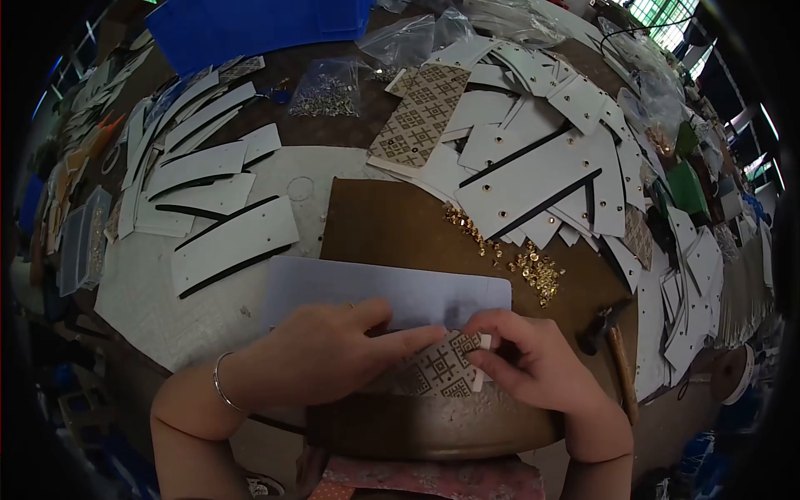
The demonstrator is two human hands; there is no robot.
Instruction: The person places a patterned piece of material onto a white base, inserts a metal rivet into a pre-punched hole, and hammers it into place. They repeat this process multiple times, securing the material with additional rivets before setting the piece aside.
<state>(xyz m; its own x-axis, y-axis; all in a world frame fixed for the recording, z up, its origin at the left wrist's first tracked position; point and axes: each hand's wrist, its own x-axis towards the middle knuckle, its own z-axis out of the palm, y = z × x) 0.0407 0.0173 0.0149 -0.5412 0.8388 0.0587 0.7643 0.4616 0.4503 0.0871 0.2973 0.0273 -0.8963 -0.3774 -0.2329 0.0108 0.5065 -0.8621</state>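
Low in front of me lies a patterned panel (pixel 439 367), pale with brown geometric motifs and a white edge at its right end. My right hand (pixel 533 360) pinches that right end between thumb and fingers. From the other side my left hand (pixel 329 354) holds the panel, its index finger stretched along the top edge; its other fingers are mostly hidden. Just beyond both hands is a plain pale bluish-grey panel (pixel 387 287), partly covered by my left hand. A brown work surface (pixel 375 217) lies beneath.
Gold-coloured small fittings (pixel 537 271) lie loose beyond my right hand. A hammer (pixel 621 367) rests at the right. White panels with dark edges (pixel 533 183) are heaped at back right, more panels (pixel 237 242) at left. A blue bin (pixel 258 33) and a bag of metal fittings (pixel 325 90) stand behind.
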